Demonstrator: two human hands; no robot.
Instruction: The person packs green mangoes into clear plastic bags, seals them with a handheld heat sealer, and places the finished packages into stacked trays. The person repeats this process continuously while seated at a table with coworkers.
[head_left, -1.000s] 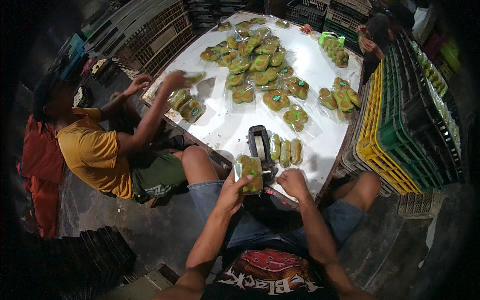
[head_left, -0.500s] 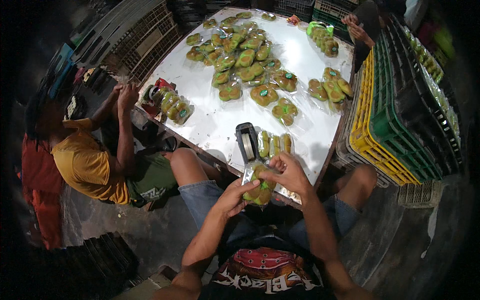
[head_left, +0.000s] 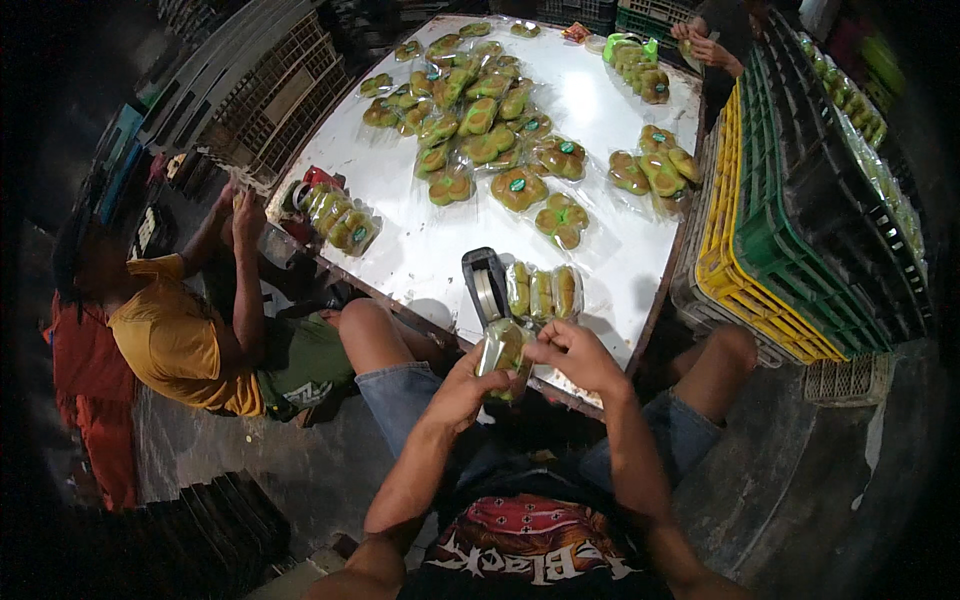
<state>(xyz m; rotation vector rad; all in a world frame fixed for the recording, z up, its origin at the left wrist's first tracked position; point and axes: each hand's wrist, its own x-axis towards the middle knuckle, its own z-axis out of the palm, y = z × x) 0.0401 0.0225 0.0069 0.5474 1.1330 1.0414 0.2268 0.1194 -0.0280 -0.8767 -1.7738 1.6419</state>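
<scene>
Over the near table edge, my left hand (head_left: 461,388) grips a green-and-brown bun in a clear plastic bag (head_left: 503,356), thumb in front and fingers behind. My right hand (head_left: 582,358) is closed, its fingertips pinched at the right edge of that bag; what exactly they pinch is too small to see. Just beyond the held bun stands a black tape dispenser (head_left: 484,282) with a pale roll. Right of the dispenser, a row of bagged buns (head_left: 541,290) stands on edge on the white table (head_left: 425,262).
A heap of bagged flower-shaped buns (head_left: 480,118) covers the far middle, with more buns (head_left: 655,165) at the right. Stacked yellow, green and black crates (head_left: 735,230) border the right side. A co-worker in a yellow shirt (head_left: 175,325) sits left; another person's hands (head_left: 705,48) show at far right.
The held bun has turned from showing its flower face to a narrower side. My right hand has shifted slightly downward along the bag's right side. The view has shifted slightly.
</scene>
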